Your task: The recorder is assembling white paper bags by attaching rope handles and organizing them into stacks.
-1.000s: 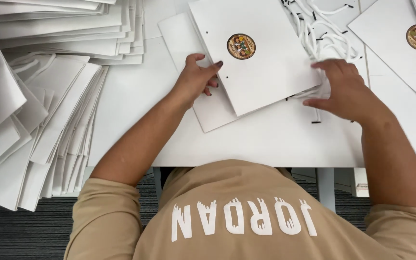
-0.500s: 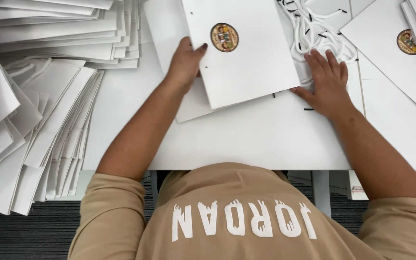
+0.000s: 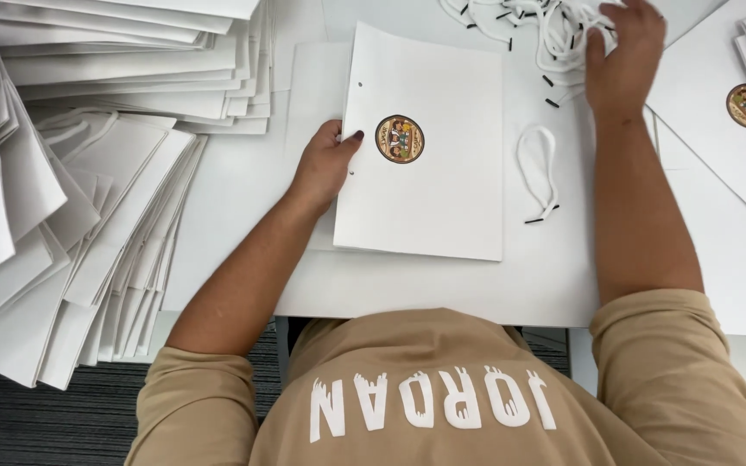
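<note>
While left hand (image 3: 325, 168) pinches paper bag (image 3: 429, 151) edge, right hand (image 3: 619, 60) grips cords (image 3: 554, 30).

White table (image 3: 243, 185) under even, bright light, over dark grey ribbed carpet floor (image 3: 53, 423).

Right hand (image 3: 619, 60) fingertips cut off by the top edge
</note>
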